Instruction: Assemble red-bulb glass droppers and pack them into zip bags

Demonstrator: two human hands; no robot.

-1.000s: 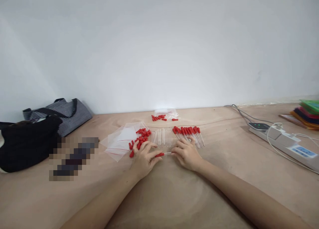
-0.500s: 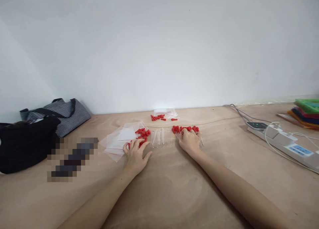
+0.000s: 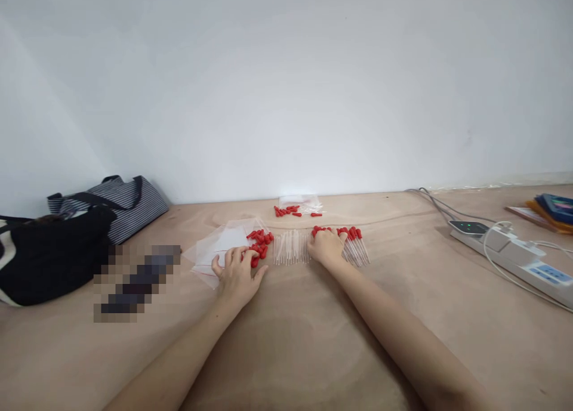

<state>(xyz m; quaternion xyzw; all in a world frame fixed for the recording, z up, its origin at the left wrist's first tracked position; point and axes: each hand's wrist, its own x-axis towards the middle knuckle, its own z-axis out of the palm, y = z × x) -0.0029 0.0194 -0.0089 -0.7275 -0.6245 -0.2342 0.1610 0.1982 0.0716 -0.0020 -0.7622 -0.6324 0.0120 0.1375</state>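
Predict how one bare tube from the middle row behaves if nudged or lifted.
The bare tubes look slim and straight, so one is probably stiff and light. They seem round, side by side on the flat tabletop, so a nudge would likely roll one into its neighbours. Their clear walls may be fragile; glass or plastic, I can't tell.

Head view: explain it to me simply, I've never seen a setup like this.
There is no robot: a camera worn on a person's head looks forward and down at two bare hands. On the wooden tabletop, the left hand is at loose red caps beside clear plastic bags. Thin clear tubes lie side by side in the middle. The right hand is over red-capped tubes. Whether either hand grips anything is hidden. At the sides are a striped bag and a power strip.
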